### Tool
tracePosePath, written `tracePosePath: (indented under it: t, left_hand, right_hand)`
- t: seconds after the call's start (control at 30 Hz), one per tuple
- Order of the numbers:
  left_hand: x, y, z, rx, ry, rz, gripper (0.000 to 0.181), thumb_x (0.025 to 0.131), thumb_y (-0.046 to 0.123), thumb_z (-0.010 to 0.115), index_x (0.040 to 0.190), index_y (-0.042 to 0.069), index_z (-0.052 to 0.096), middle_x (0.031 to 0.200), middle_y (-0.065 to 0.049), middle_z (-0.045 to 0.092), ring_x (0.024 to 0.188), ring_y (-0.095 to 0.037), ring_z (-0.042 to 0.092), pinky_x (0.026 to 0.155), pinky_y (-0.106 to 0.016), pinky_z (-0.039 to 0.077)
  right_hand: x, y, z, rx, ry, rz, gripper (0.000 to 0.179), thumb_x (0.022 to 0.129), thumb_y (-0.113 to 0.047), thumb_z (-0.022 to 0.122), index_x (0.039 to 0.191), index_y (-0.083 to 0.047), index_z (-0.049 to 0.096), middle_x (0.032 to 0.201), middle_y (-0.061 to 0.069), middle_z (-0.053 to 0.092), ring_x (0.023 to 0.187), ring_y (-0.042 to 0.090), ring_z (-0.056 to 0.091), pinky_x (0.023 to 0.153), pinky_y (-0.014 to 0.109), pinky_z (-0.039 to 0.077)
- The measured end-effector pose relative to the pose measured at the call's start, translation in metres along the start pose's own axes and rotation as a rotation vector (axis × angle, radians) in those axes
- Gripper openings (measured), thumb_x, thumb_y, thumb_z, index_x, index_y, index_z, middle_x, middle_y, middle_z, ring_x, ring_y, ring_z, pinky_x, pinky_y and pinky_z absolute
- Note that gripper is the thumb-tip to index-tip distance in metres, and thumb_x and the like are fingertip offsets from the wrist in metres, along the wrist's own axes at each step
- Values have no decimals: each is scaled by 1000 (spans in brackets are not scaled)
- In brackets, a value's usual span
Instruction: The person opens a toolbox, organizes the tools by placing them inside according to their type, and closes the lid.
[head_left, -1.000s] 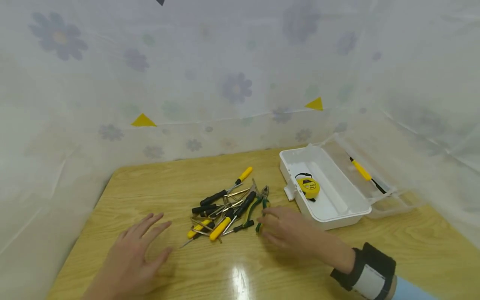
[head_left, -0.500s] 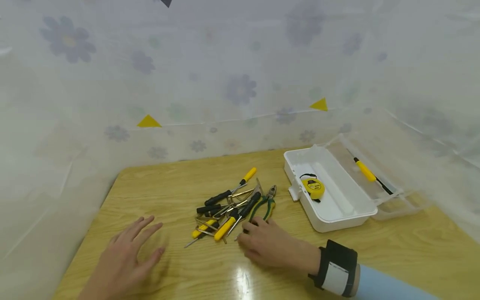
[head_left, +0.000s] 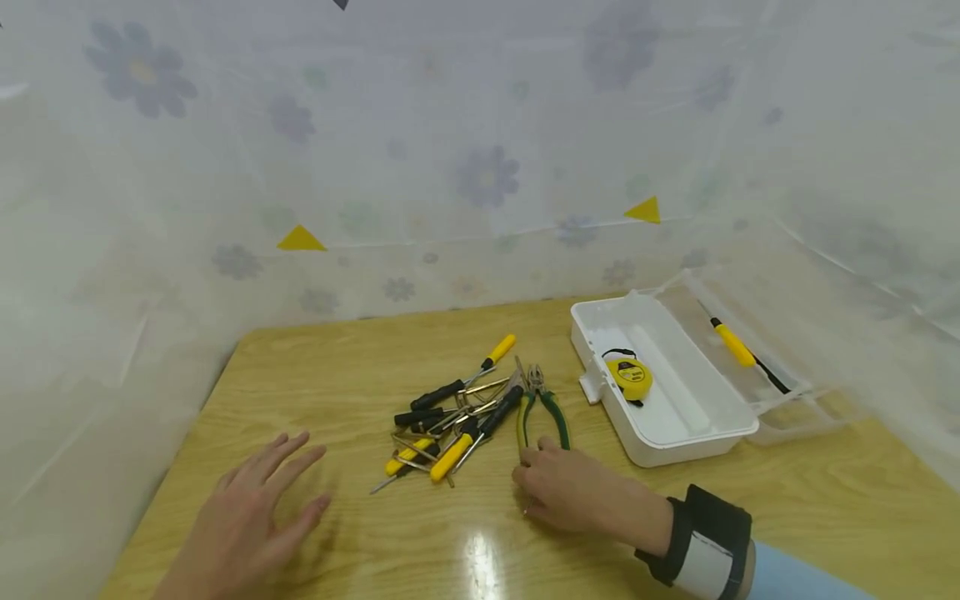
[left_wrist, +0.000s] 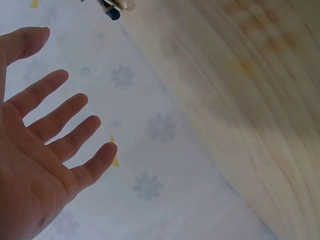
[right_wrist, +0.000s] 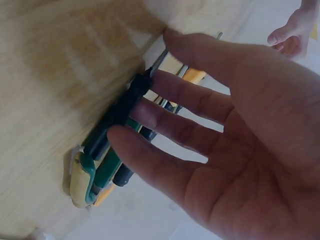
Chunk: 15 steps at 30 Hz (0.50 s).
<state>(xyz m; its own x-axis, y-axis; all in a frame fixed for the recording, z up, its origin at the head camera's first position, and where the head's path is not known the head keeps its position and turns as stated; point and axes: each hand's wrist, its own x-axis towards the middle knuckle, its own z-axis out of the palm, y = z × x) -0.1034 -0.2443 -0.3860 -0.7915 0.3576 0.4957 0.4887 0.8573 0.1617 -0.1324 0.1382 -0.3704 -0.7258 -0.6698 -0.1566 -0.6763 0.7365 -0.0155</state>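
My right hand (head_left: 573,492) is low over the table, just below the pliers. In the right wrist view its thumb and fingers pinch a small black-handled screwdriver (right_wrist: 115,116) near the shaft; the head view mostly hides this tool behind the hand. Green-and-yellow-handled pliers (head_left: 556,410) lie with handles spread, the fingertips overlapping the lower ends. To their left is a pile of several tools, among them a yellow-handled screwdriver (head_left: 453,458), black-handled ones and bent metal keys. My left hand (head_left: 243,517) hovers left of the pile, fingers spread, holding nothing.
An open white toolbox (head_left: 675,450) stands at the right, with a yellow tape measure (head_left: 630,379) inside. Its clear lid (head_left: 813,404) lies folded back, holding a yellow-and-black screwdriver (head_left: 733,344). Flowered sheeting (head_left: 487,175) encloses the wooden table (head_left: 337,358).
My right hand moved left to the small screwdriver beside the pile, then back slightly right with it. The pliers swung away from the pile and their handles spread. The left hand barely moved.
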Motion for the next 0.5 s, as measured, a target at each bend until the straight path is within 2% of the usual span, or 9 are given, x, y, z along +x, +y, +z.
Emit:
tracePosePath:
  t: [0.17,0.3,0.4,0.5]
  left_hand:
    - [0,1,1,6,-3,2,56,76,29,86,129,19,70,136,-10,67,124,-42,61,83,-65,51]
    - [0,1,2,8,-11,0,56,75,28,87,128,18,70,135,-11,67,124,-42,61,82,-65,52]
    - [1,2,3,5,-10,1,57,74,27,87,128,17,70,135,-11,67,124,-43,61,81,-65,52]
    - [1,2,4,5,-12,2,58,74,27,87,128,18,70,135,-11,67,124,-42,61,81,-65,52]
  right_hand:
    - [-4,-1,2,73,-30,-78,7,87,-16,75,85,-17,68,86,-6,58,81,12,50,65,24,47]
    - [-10,-3,6,170,-48,-187,19,86,-12,72,74,-21,61,80,-12,49,76,3,43,63,17,40]
    - [-14,-5,9,228,-24,-231,15,88,-9,69,81,-22,63,81,-13,45,74,0,39,62,14,37]
    - [-17,-6,13,212,40,-199,13,90,-9,70,97,-20,69,89,-10,50,80,2,42,66,14,42]
